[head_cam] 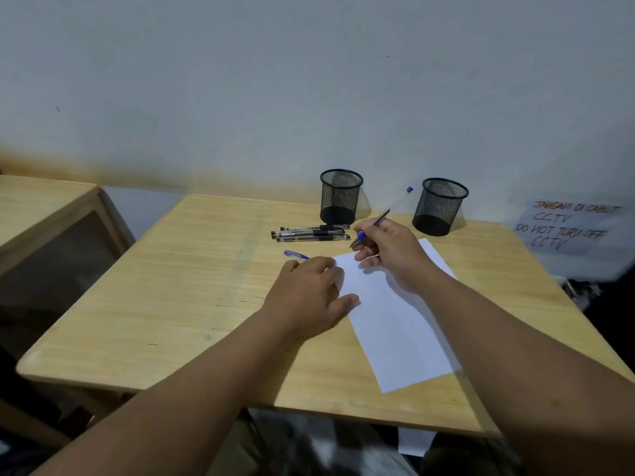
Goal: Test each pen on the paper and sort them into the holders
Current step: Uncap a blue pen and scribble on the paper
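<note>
A white sheet of paper [395, 321] lies on the wooden table [192, 290]. My right hand [391, 255] grips a blue pen [381, 218] above the paper's far corner, tip pointing down-left, barrel rising towards the back. My left hand [309, 293] rests flat on the paper's left edge, fingers spread. A blue pen cap [296, 254] lies just beyond the left hand. Three black pens [311, 233] lie side by side behind it. Two black mesh holders stand at the back: the left holder [341, 196] and the right holder [439, 206], both looking empty.
A second wooden table [41, 214] stands to the left across a gap. A handwritten CCTV notice [570, 228] hangs on the wall at the right. The wall runs close behind the holders. The table's near edge is below my forearms.
</note>
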